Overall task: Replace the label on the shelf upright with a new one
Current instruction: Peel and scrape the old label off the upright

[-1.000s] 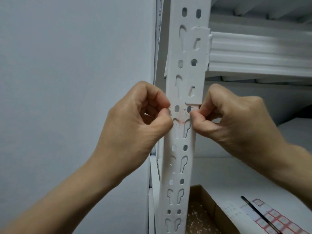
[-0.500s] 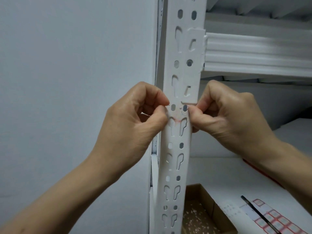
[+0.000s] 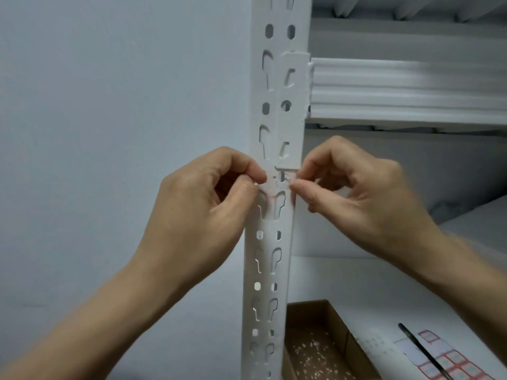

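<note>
Two hands on this one, both working the same spot. The old label is only a ragged whitish patch with faint red marks on the front of the shelf upright, just under the bracket plate. The left hand has its fingers curled, with thumb and forefinger pinching the patch's left edge. The right hand does the same on the right edge, its other fingers tucked in.

What I'd worry about:
- The label looks thin and already torn, so pulling from both sides could shred it into more crumbs rather than lift it whole. The cardboard box below already has a pile of flakes in it.
- Bits could slip into the slots in the upright, and those look like a pain to fish out.
- Any paper or glue left behind probably means the new one won't sit flat or stick well.
- The slot edges look sharp, so picking there risks a nicked fingertip.

The sheet of new labels lies on the shelf at lower right, untouched.
</note>
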